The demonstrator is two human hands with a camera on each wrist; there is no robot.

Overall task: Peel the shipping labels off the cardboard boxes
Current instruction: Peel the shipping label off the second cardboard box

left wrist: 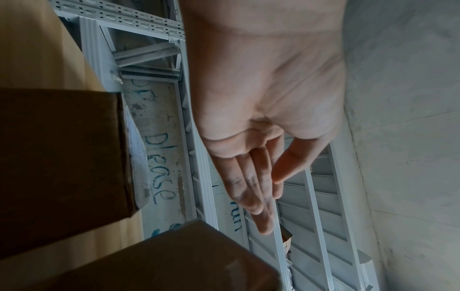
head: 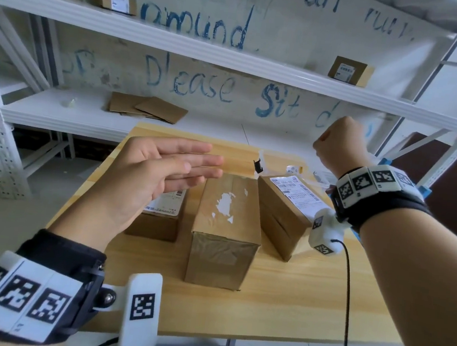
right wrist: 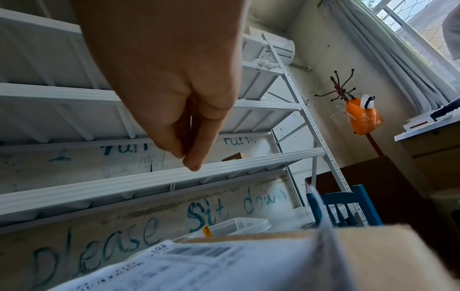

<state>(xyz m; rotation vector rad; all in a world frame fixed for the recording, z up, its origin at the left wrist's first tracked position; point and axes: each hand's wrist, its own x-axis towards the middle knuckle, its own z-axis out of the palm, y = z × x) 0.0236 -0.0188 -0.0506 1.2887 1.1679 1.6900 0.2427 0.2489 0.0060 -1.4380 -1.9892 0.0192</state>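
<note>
Three cardboard boxes stand in a row on a light wooden table (head: 279, 299). The middle box (head: 225, 230) has a bare top with only white scraps of torn paper stuck to it. The left box (head: 157, 219) carries a shipping label (head: 169, 204) on its top, half hidden behind the left hand (head: 148, 177). The right box (head: 283, 212) sits tilted, and its white shipping label (head: 296, 191) lies flat on the upper face (the right wrist view shows the same label close up, blurred).

The left hand floats above the left and middle boxes, palm turned sideways, fingers straight and held together, touching nothing. The right hand (head: 337, 145) is raised above the right box, clear of it; its fingertips (right wrist: 191, 157) are drawn together against the thumb, but whether anything is pinched between them I cannot tell.

Behind the table, white metal shelving (head: 178, 46) holds flattened cardboard pieces (head: 146, 108) and two small labelled boxes (head: 350, 71).
</note>
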